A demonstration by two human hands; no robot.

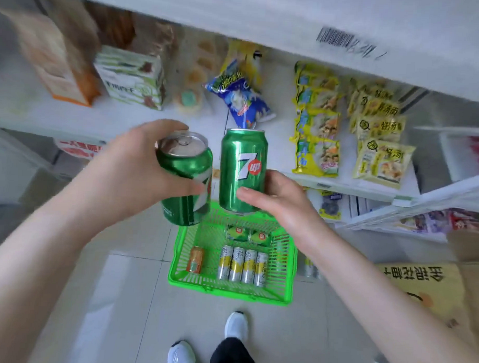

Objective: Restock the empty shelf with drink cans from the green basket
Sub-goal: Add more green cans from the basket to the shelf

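My left hand [137, 172] grips a green 7up can [185, 176], tilted with its silver top toward me. My right hand [275, 199] holds a second green 7up can [243, 168] upright, logo facing me. Both cans hang side by side above the green basket [229, 291] on the floor. In the basket lie several slim white-and-yellow cans [242, 265], one orange can [195, 260] and two small green cans [248, 234]. A white shelf [72, 115] with snack goods runs just beyond the cans.
The shelf holds boxes [130, 77], a blue snack bag [241, 100] and yellow noodle packs [316, 121]. A higher shelf board [265, 22] overhangs at the top. Lower shelves sit to the right, a cardboard box [424, 285] stands on the floor, and my shoes [236, 325] are near the basket.
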